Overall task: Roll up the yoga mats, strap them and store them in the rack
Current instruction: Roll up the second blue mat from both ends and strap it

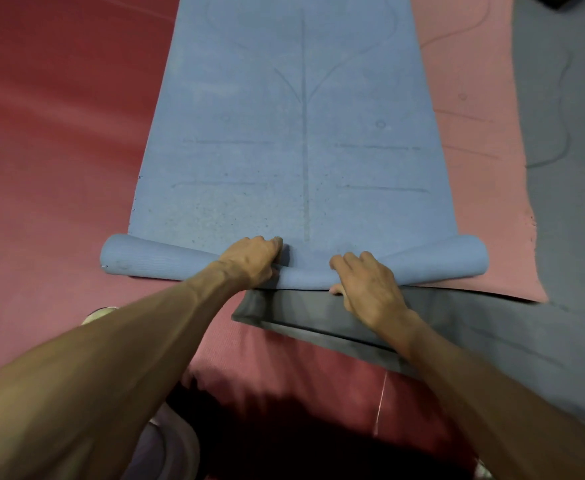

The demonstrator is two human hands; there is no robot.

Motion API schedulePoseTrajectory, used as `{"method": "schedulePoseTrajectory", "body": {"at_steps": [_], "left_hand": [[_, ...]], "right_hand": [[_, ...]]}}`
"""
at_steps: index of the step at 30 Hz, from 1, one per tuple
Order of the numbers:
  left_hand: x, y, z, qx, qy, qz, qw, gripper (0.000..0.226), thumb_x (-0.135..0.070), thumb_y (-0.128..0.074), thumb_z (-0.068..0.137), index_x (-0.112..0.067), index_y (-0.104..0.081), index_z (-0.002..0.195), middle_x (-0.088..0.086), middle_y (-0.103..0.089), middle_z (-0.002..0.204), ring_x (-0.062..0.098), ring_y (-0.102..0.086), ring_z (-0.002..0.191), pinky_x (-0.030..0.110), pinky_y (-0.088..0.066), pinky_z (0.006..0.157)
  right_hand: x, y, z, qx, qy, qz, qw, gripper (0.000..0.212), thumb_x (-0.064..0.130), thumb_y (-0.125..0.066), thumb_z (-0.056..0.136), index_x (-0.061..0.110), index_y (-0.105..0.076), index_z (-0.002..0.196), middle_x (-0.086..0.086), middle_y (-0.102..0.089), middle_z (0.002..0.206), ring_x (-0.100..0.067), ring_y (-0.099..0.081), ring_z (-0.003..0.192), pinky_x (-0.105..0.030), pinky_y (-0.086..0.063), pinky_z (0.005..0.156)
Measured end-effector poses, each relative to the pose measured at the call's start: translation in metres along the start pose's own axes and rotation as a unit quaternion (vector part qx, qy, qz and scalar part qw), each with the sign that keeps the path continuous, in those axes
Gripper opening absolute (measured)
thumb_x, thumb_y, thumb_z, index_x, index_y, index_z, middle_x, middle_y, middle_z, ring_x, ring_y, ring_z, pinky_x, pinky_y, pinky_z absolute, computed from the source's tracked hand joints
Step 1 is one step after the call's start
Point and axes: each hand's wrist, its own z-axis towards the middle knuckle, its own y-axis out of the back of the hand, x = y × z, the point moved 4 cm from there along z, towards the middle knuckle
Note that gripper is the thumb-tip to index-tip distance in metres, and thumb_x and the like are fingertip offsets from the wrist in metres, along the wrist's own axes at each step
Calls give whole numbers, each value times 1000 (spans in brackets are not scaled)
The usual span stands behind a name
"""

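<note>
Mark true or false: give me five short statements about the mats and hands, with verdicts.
1. The left hand and right hand both grip the blue mat at its rolled end. True.
2. The blue mat is fully rolled up. False: only the near end is rolled, and most of it lies flat.
3. A pink mat lies flat on the blue mat's right side. True.
4. A strap is wrapped round the roll. False: no strap shows anywhere.
5. A grey mat shows its edge just nearer the person than the roll. True.
</note>
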Motion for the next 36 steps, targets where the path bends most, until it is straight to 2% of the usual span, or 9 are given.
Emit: {"method": "schedulePoseTrajectory", "body": {"at_steps": [3,5,9,11,14,20,25,30,36], "left_hand": [[8,-6,-4,-57,-18,-53,997,11,-12,-59,86,-8,-54,95,8,-58,108,23,-56,82,22,-41,66],[11,-9,-8,-94,-18,-69,993,3,-8,-56,87,-6,-57,90,2,-56,105,17,-51,76,15,-40,61],[3,-2,-10,-164,-20,36,986,18,-21,-51,94,-13,-65,102,5,-53,107,25,-47,102,30,-30,79],[2,-3,-15,-186,-25,40,981,21,-24,-48,96,-15,-65,104,5,-55,104,26,-48,98,31,-26,74],[4,-11,-27,-215,-56,36,974,28,-36,-53,93,-15,-66,106,5,-60,98,27,-52,91,35,-37,74],[4,1,-20,-118,-47,61,990,38,-30,-61,87,-22,-58,123,2,-58,115,24,-49,108,32,-38,83],[0,16,-5,-81,-33,63,994,26,-23,-56,86,-24,-68,110,5,-65,109,28,-57,102,32,-42,77],[2,28,12,-34,-13,67,997,33,-24,-66,76,-31,-71,108,3,-69,107,29,-62,97,27,-43,74],[6,38,29,-2,-2,25,1000,28,-22,-69,72,-26,-66,100,-1,-67,104,25,-61,95,26,-45,74]], "right_hand": [[1,1,5,6,-17,8,1000,29,15,-85,68,11,-64,88,-4,-59,72,-25,-55,64,-29,-38,45],[-1,3,13,46,-36,6,998,19,21,-65,89,14,-60,106,-4,-62,93,-27,-56,88,-35,-44,62],[-11,6,25,74,-69,54,993,18,30,-50,98,22,-57,112,2,-62,105,-22,-53,103,-32,-35,73],[-15,5,28,81,-78,67,991,17,31,-52,97,24,-60,110,2,-60,106,-21,-54,102,-30,-34,74],[-19,4,36,109,-92,94,985,16,31,-57,95,25,-63,108,3,-54,111,-21,-57,102,-28,-35,76],[-28,4,48,154,-121,126,972,15,29,-63,90,28,-63,105,12,-46,97,-16,-57,102,-25,-27,76],[-26,5,43,101,-100,153,978,7,27,-59,92,27,-59,99,10,-51,96,-15,-53,98,-29,-31,78],[-23,9,36,-12,-16,61,998,13,34,-67,87,22,-72,89,1,-55,93,-24,-48,91,-31,-19,76],[-19,7,22,40,24,-36,998,63,50,-89,48,18,-67,98,1,-60,87,-24,-57,78,-36,-44,68]]}}
